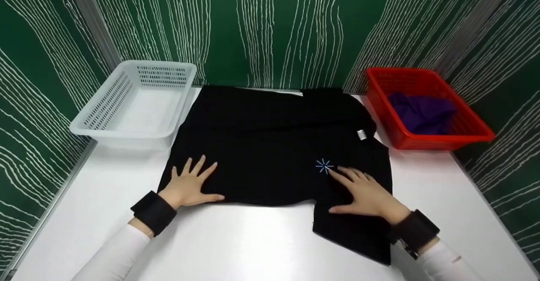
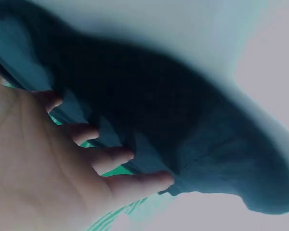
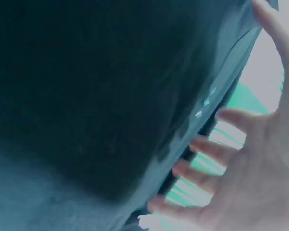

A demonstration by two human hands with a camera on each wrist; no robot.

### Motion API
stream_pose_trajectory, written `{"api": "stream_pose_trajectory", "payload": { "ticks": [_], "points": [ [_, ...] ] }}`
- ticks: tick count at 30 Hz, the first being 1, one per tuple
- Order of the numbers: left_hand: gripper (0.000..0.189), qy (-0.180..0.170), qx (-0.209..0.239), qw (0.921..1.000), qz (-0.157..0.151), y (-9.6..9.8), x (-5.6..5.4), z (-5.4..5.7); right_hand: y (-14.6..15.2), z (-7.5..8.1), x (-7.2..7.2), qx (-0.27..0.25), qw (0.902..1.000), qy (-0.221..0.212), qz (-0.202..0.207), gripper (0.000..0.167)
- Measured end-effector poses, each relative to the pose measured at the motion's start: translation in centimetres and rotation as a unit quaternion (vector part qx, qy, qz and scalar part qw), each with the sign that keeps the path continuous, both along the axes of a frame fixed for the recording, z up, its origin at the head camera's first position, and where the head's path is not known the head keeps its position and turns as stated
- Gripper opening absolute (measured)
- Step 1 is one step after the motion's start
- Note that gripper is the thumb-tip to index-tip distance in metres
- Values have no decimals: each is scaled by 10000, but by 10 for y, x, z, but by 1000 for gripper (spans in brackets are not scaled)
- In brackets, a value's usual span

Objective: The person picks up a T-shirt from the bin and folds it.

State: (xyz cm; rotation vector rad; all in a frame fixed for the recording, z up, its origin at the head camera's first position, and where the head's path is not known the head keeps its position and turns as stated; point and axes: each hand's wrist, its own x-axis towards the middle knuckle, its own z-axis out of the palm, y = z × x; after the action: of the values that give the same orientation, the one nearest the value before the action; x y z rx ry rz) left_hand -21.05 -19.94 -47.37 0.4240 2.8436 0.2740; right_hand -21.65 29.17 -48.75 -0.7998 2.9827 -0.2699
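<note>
A black T-shirt is spread sideways over the white table, its neck with a white label toward the right. Near one sleeve is a small blue-white starburst print. My left hand lies with fingers spread on the hem corner at the shirt's near left. On the right, my other hand rests with spread fingers beside the print, above the near sleeve. In the left wrist view, the fingertips touch the dark cloth. The right wrist view shows straight fingers over the fabric.
A white plastic basket stands at the back left. At the back right, a red basket holds a crumpled purple cloth. Green panels with white wavy lines enclose the white table at the back and sides.
</note>
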Motion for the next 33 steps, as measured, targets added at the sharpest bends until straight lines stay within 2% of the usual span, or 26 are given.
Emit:
{"api": "stream_pose_trajectory", "payload": {
  "ticks": [3, 7, 10, 13, 15, 17, 20, 23, 29, 33],
  "points": [
    [103, 335, 146, 9989, -283, -1, 12, -2, -3, 0, 13, 40, 9983, 447, 384, 100],
    [98, 875, 161, 9942, -612, 1, 19, -8, -6, -1, 27, 166, 9970, 465, 604, 91],
    [87, 1263, -31, 9894, -713, 3, 21, -14, -7, -1, 34, 221, 9968, 376, 664, 99],
    [76, 1497, -253, 9857, -729, 7, 24, -18, -7, -1, 41, 216, 9962, 366, 754, 106],
    [70, 1588, -354, 9839, -734, 9, 25, -20, -7, 0, 45, 215, 9960, 349, 795, 103],
    [66, 1644, -472, 9824, -746, 10, 26, -20, -6, 0, 47, 226, 9952, 442, 846, 89],
    [64, 1746, -698, 9786, -830, 11, 25, -20, -5, -2, 48, 274, 9916, 796, 980, 70],
    [58, 1846, -856, 9746, -941, 10, 24, -19, -5, -6, 48, 365, 9856, 1228, 1107, 68],
    [52, 1927, -593, 9744, -996, 7, 26, -19, -5, -10, 45, 656, 9720, 1989, 1063, 75],
    [55, 1807, -417, 9779, -967, 3, 28, -18, -4, -8, 41, 757, 9619, 2475, 880, 56]
  ]
}}
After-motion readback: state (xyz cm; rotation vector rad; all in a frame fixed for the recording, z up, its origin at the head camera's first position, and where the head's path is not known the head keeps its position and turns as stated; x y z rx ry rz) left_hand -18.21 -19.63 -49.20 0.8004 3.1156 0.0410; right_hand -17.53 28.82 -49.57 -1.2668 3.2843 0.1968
